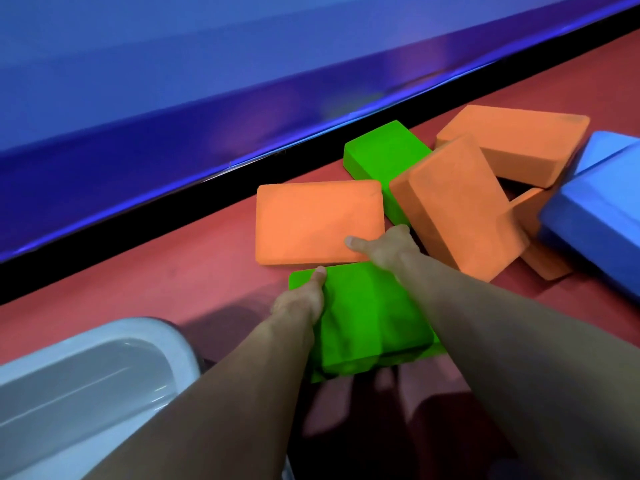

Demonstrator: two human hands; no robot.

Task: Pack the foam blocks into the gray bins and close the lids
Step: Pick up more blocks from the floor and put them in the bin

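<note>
Both my arms reach forward over the red floor (138, 271). My left hand (301, 299) grips the left edge of the near green block (367, 313), thumb on top, fingers tucked under the side and hidden. My right hand (384, 247) is at that block's far right corner, thumb pressed flat onto the near edge of the flat orange block (318, 220); its fingers are out of sight, so I cannot tell how tight that hold is. The green block sits near centre, touching the flat orange one on its far side. A second green block (381, 157) lies farther off by the blue wall (173, 98). A tilted orange block (457, 206) leans right of my right hand, another orange block (516, 140) behind it, blue blocks (595, 216) far right. Gray bin (69, 382) stands open, near left.
</note>
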